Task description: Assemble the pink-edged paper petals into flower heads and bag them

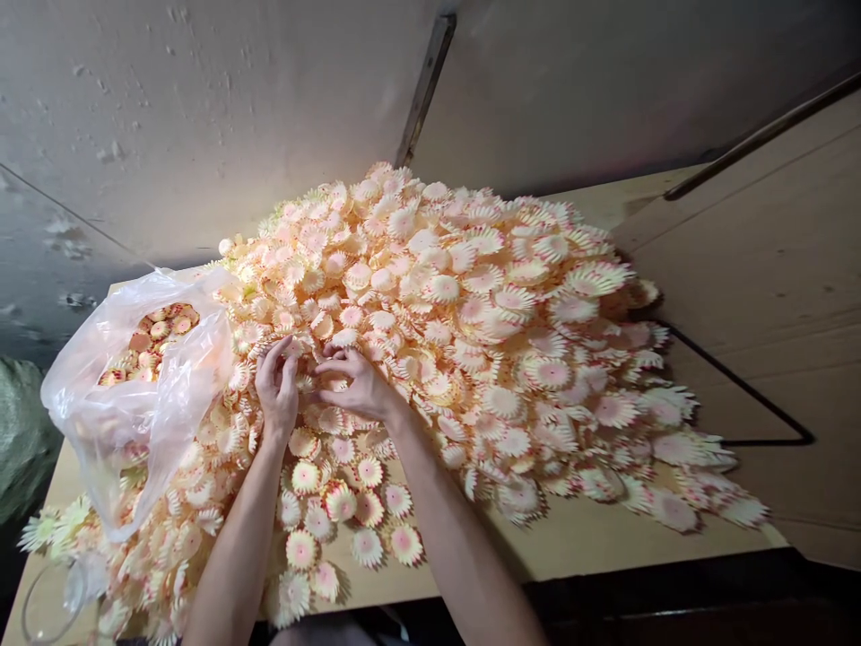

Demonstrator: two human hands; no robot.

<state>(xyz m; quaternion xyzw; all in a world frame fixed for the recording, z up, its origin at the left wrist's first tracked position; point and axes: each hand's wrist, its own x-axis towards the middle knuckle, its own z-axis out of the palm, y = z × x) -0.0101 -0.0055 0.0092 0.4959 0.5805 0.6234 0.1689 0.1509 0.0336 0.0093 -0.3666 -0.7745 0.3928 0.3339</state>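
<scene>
My left hand point(277, 390) rests at the near side of a big heap of artificial flower petal layers point(471, 305). Its fingers point up into the heap, thumb a little apart. Just to its right, my right hand point(356, 386) reaches in from the other side, fingers spread and bent toward the left hand. Pale petal pieces with pink-red tips lie around and between the fingertips. I cannot make out any piece firmly held in either hand. Below the hands, several loose round petal pieces point(340, 501) lie between my forearms.
A clear plastic bag point(181, 395) holding smaller red-edged pieces point(160, 334) stands on the left. A clear round container point(50, 601) sits at the lower left table corner. Cardboard point(773, 332) stands at the right, a bent black rod point(753, 381) before it. A wall point(202, 108) rises behind.
</scene>
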